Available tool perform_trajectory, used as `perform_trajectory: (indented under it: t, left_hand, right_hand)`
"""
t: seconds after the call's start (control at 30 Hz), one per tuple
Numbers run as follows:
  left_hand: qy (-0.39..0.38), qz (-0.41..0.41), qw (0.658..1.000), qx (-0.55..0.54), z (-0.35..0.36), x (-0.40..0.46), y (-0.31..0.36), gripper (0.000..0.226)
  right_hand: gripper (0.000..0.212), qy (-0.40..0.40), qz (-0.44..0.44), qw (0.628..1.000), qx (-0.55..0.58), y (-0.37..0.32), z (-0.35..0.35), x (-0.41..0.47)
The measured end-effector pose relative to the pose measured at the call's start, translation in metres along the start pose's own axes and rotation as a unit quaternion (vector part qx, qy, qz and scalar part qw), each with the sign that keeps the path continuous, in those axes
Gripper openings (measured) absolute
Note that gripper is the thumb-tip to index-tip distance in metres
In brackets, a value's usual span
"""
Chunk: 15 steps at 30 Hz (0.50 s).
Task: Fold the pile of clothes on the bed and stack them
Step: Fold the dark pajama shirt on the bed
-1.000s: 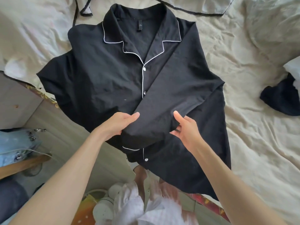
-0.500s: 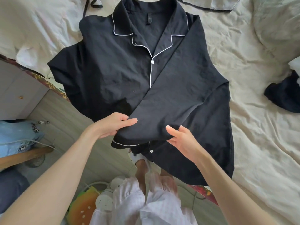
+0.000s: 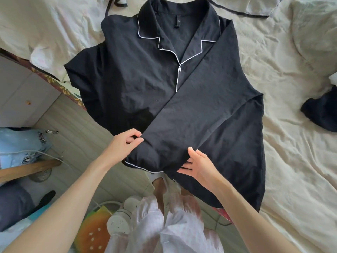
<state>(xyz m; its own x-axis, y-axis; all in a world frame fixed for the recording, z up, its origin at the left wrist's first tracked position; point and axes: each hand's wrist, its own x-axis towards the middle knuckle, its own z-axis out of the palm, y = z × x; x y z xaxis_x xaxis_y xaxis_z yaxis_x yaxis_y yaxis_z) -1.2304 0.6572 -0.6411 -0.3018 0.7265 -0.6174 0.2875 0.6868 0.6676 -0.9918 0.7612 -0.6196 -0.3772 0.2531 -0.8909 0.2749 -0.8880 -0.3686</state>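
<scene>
Folding the shirt, spread collar-up at the bed edge. Left hand pinches the sleeve (laid across toward 7 o'clock); right hand, at 5 o'clock, spread under its cuff. Next, probably: flatten sleeve, then fold the other side in.

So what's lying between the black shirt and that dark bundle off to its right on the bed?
In the head view, only bare, wrinkled cream bedsheet lies between the black shirt and the dark bundle; no other garment is there.

Pale wood-plank floor, white cabinet, cream rumpled bedsheet, soft daylight
</scene>
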Motion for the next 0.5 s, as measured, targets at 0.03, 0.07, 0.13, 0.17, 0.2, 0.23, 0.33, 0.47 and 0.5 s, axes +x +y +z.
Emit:
perform_trajectory:
  t: [0.03,0.07,0.13,0.17,0.2,0.23,0.33,0.47,0.5]
  left_hand:
    - [0.006,-0.002,1.0,0.005,0.001,0.0,-0.001,0.005]
    - [-0.004,-0.013,1.0,0.012,0.002,-0.001,-0.001,0.002]
    - [-0.056,-0.069,0.996,0.032,0.005,-0.002,-0.004,0.021]
    - [-0.085,-0.107,0.99,0.044,0.005,-0.002,-0.007,0.032]
    - [-0.096,-0.131,0.985,0.056,0.004,-0.001,-0.009,0.042]
    - [-0.084,-0.137,0.985,0.064,0.001,0.0,-0.008,0.047]
    - [0.046,-0.11,0.991,0.059,-0.025,0.012,-0.004,0.041]
    - [0.233,-0.068,0.968,0.07,-0.082,0.039,0.003,0.037]
    - [0.267,-0.056,0.959,0.075,-0.098,0.048,0.004,0.038]
  right_hand:
    - [0.028,0.003,0.009,1.0,0.019,0.0,0.001,0.0]
    - [0.029,0.016,0.019,0.999,0.02,0.0,0.002,0.0]
    - [0.034,0.08,0.048,0.994,-0.054,0.002,0.003,0.002]
    - [0.037,0.125,0.066,0.982,-0.126,0.002,0.003,0.003]
    - [0.038,0.163,0.08,0.961,-0.207,0.001,0.003,0.005]
    - [0.037,0.191,0.081,0.936,-0.286,-0.002,0.003,0.006]
    - [0.041,0.255,0.013,0.826,-0.502,-0.022,0.013,0.013]
    - [0.03,0.284,-0.198,0.717,-0.605,-0.06,0.048,0.032]
    - [0.028,0.257,-0.249,0.7,-0.618,-0.07,0.06,0.04]
